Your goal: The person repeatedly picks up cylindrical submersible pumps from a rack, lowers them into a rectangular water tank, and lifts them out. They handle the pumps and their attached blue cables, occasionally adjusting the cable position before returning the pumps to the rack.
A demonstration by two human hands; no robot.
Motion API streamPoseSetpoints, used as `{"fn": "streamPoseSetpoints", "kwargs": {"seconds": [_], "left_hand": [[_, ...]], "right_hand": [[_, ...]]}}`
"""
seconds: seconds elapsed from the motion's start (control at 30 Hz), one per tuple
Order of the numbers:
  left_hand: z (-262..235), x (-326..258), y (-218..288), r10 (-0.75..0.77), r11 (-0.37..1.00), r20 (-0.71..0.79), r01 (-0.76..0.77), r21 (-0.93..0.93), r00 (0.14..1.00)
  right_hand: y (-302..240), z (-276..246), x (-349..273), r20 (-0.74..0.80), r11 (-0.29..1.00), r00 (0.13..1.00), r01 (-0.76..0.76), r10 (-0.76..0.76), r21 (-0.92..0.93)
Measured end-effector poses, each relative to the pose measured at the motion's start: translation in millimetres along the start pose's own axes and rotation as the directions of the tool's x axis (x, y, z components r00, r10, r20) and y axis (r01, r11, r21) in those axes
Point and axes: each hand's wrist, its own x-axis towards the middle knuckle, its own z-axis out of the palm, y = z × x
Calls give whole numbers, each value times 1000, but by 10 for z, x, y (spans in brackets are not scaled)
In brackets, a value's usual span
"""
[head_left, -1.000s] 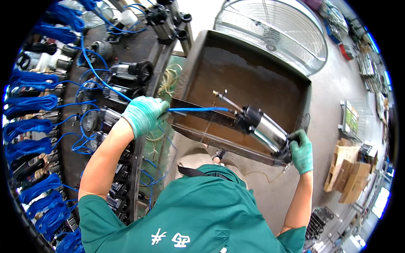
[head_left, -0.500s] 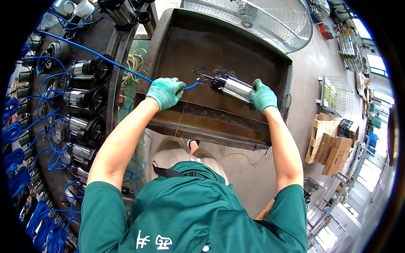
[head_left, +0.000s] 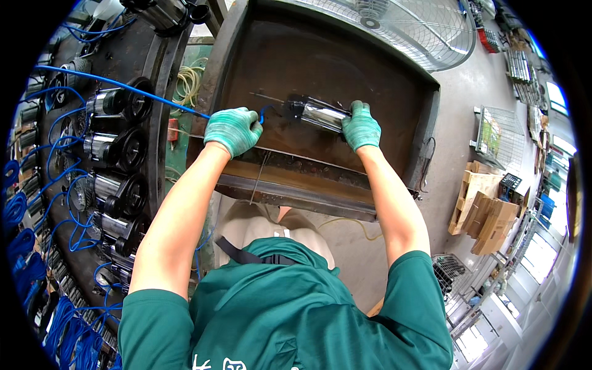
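My left hand (head_left: 233, 131), in a green-dusted work glove, is closed around a blue cable (head_left: 142, 94) that runs in from the far left. The cable's short free end (head_left: 263, 115) sticks up past my fingers. With my right hand (head_left: 361, 126), gloved the same way, I grip the right end of a shiny metal motor (head_left: 322, 115). Black fittings cap the motor's left end, and a thin rod points from there toward the left. The motor lies tilted over the dark metal tank (head_left: 425, 117). Whether the cable joins the motor cannot be made out.
On the left, a dark bench (head_left: 139, 52) carries several similar motors (head_left: 114, 148) with blue cables. Coiled blue cables (head_left: 68, 327) hang at the lower left. A large caged fan (head_left: 407, 31) stands beyond the tank. Cardboard (head_left: 493, 225) and a wire basket (head_left: 499, 135) are at the right.
My right hand has moved left with the motor, bringing it nearer my left hand. The left hand, still on the cable, has shifted slightly left. The view has shifted a little too.
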Motion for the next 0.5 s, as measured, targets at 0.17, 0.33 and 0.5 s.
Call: {"fn": "streamPoseSetpoints", "kwargs": {"seconds": [0.17, 0.33, 0.5], "left_hand": [[5, 26, 21, -40, 999, 46, 39, 22, 998], [15, 60, 28, -101, 994, 73, 98, 40, 992], [-16, 45, 84, -177, 983, 66, 173, 56, 982]], "right_hand": [[1, 203, 71, -38, 1000, 999, 6, -5, 12], [-109, -28, -218, -46, 998, 999, 26, -23, 60], [512, -327, -662, -202, 978, 975, 123, -88, 166]]}}
